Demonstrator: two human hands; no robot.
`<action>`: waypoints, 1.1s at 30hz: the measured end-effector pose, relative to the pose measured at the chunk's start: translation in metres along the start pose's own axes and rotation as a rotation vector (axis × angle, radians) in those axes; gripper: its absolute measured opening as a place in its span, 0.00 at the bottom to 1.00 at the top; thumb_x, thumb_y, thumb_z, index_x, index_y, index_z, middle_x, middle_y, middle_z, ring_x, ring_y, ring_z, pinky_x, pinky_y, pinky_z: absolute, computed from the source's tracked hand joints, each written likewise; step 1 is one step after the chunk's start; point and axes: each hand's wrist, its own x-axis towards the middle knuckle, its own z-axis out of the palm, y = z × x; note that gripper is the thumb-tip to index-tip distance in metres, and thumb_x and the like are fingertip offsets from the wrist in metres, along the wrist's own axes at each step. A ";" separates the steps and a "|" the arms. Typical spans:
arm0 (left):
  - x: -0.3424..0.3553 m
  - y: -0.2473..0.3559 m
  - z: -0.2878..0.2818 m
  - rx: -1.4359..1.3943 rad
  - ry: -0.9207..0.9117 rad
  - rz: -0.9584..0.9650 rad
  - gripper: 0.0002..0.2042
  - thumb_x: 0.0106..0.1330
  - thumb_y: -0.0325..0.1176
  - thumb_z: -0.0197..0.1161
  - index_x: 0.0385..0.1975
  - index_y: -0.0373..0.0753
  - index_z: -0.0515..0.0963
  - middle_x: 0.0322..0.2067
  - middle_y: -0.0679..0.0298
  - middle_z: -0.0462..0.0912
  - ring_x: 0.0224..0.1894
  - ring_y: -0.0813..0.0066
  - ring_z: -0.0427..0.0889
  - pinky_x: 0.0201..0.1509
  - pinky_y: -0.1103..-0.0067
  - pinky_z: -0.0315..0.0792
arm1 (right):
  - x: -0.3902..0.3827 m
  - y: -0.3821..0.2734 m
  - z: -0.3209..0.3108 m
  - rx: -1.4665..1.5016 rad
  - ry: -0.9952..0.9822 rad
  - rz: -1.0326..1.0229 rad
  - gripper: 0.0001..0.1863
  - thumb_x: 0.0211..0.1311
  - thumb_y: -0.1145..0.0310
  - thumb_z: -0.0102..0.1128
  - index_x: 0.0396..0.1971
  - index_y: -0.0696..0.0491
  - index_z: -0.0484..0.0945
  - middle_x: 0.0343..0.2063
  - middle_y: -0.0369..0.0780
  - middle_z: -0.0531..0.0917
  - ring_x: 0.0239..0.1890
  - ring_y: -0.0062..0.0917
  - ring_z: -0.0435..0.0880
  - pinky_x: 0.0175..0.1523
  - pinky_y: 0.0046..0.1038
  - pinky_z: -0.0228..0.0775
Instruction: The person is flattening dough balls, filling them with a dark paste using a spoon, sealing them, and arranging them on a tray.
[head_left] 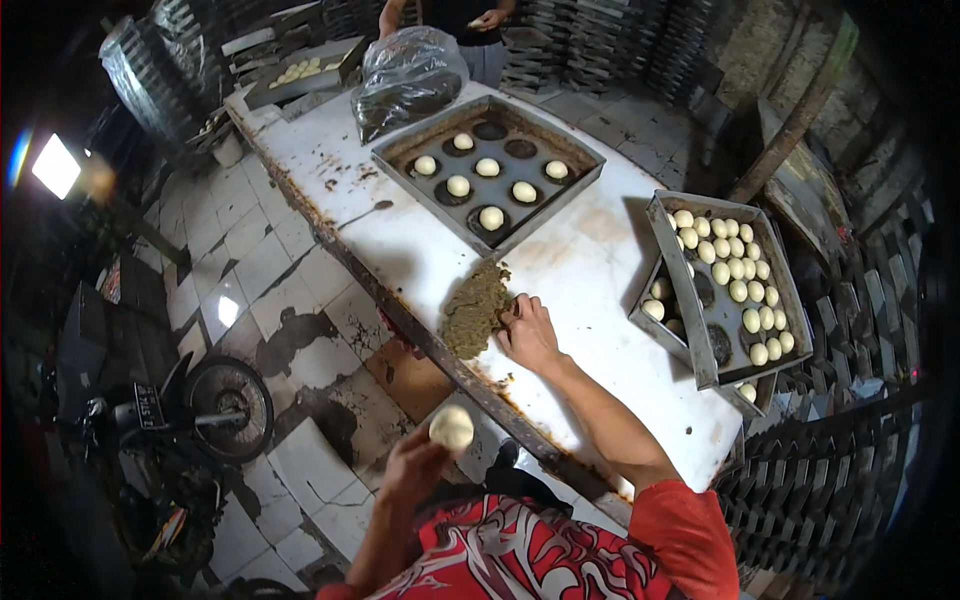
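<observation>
1. Dough piece (pixel 451 427), pale and round, was held up just off the table's (pixel 590 285) near edge, at about six o'clock from the middle of the view.
2. Left hand (pixel 412 467), between six and seven o'clock, had its grip closed on the lower side of that piece, pinching it with the fingers.
3. Right hand (pixel 530 335), at about four o'clock and close to the middle, rested with curled fingers at the edge of the paste mound (pixel 474 315); I could not tell whether its grip was pinching any paste.
4. That mound, greenish-brown and rough, lay directly on the white tabletop, at the centre of the view.
5. At twelve o'clock a square metal tray (pixel 555 207) held seven pale dough balls, spaced well apart among dark round patches.
6. At three o'clock an upper tray (pixel 682 305), crowded with dough balls toward its far and right sides, sat askew on a lower tray (pixel 660 336), which also held balls.
7. Between eleven and twelve o'clock a clear plastic bag (pixel 412 75) with dark contents stood just beside the square tray.
8. Behind the bag, near twelve o'clock, another person (pixel 470 25) held a small pale piece in one hand.
9. At eight o'clock a motorcycle (pixel 190 410) stood on the tiled floor (pixel 245 235).
</observation>
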 end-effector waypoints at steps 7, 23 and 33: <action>0.086 0.008 0.027 -0.772 -0.132 -0.123 0.20 0.67 0.31 0.52 0.57 0.32 0.63 0.52 0.56 0.72 0.54 0.65 0.72 0.60 0.70 0.67 | -0.021 0.034 -0.038 0.795 0.023 0.245 0.16 0.58 0.59 0.55 0.36 0.57 0.79 0.37 0.44 0.73 0.42 0.33 0.70 0.49 0.32 0.63; 0.213 0.105 0.064 -0.815 -0.335 -0.347 0.14 0.66 0.28 0.52 0.51 0.37 0.66 0.44 0.54 0.75 0.44 0.67 0.77 0.49 0.75 0.73 | -0.017 -0.102 -0.094 0.243 0.416 0.443 0.18 0.59 0.63 0.53 0.46 0.55 0.76 0.59 0.53 0.59 0.64 0.55 0.45 0.64 0.53 0.43; 0.190 0.105 0.095 -0.587 -0.854 -0.595 0.26 0.59 0.18 0.44 0.60 0.37 0.57 0.46 0.57 0.72 0.47 0.67 0.75 0.51 0.71 0.73 | -0.042 -0.082 -0.159 0.344 0.261 0.746 0.10 0.55 0.70 0.59 0.37 0.56 0.77 0.36 0.41 0.80 0.38 0.37 0.73 0.46 0.33 0.62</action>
